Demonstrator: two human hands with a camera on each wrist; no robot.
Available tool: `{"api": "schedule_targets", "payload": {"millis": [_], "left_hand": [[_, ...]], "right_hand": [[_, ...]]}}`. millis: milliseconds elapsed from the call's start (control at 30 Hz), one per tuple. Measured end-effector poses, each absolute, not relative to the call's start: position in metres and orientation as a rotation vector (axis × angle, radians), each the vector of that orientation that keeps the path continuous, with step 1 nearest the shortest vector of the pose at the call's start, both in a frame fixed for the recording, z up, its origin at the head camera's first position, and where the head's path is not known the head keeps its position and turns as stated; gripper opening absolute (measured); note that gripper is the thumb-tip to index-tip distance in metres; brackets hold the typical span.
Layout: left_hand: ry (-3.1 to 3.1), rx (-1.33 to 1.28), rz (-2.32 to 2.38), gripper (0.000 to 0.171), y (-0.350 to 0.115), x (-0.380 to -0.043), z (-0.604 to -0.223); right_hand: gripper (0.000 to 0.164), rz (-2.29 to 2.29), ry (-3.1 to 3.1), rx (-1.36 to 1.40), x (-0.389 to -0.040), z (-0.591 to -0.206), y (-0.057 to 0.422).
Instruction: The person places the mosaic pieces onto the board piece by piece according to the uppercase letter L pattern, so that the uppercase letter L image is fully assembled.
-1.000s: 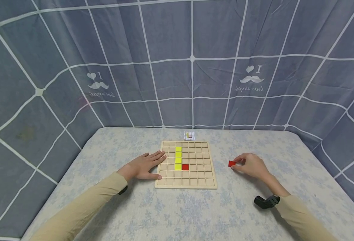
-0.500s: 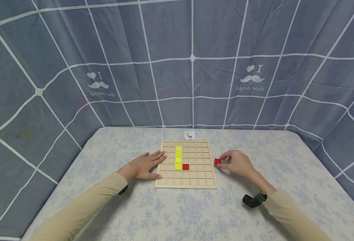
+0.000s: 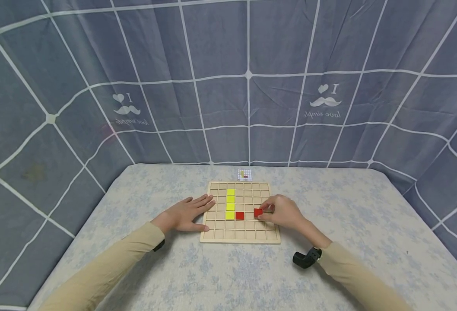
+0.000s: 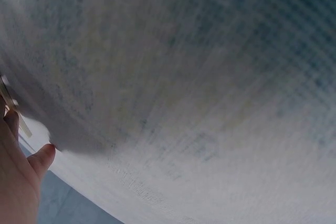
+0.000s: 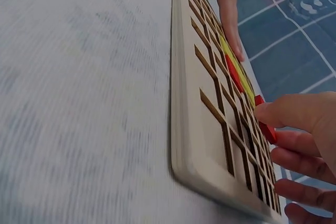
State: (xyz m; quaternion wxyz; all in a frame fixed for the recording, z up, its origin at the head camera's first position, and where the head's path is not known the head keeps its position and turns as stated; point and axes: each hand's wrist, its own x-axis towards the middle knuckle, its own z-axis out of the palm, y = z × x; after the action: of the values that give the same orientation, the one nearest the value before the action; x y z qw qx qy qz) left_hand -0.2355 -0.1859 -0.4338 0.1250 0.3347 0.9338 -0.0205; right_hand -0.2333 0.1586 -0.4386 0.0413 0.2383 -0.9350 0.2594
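Observation:
A wooden grid board [image 3: 220,236] lies flat on the table. Several yellow tiles [image 3: 230,203] form a column in its cells, and one red tile [image 3: 239,215] sits directly right of the lowest. My left hand [image 3: 185,214] rests spread at the board's left edge, fingertips on the rim; the left wrist view shows just part of this hand [image 4: 18,174]. Over the board's right half, my right hand [image 3: 284,211] pinches a second red tile [image 3: 258,212] between thumb and fingers. That held tile [image 5: 268,131] also shows in the right wrist view, above the cells.
Behind the board lies a small card [image 3: 244,175] printed with a grid and a coloured pattern. A patterned cloth covers the table [image 3: 220,276]. Blue-grey curtains [image 3: 228,103] with white lines enclose its back and sides.
My right hand has moved left with the pinched red tile, from the table beside the board to above its right cells. My left hand has stayed in place.

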Motion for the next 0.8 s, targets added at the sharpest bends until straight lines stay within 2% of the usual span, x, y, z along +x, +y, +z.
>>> {"api": "schedule_targets", "payload": {"millis": [267,800], "left_hand": [[2.720,0.973,-0.055,0.087,-0.184,-0.236,-0.435],[2.716,0.980,-0.047,0.088,-0.185,-0.238,-0.434]], "right_hand": [[0.022,0.766,-2.875,0.788,-0.236,-0.441,0.141],[0.019,0.757,-2.870,0.846,-0.240,-0.445,0.136]]}}
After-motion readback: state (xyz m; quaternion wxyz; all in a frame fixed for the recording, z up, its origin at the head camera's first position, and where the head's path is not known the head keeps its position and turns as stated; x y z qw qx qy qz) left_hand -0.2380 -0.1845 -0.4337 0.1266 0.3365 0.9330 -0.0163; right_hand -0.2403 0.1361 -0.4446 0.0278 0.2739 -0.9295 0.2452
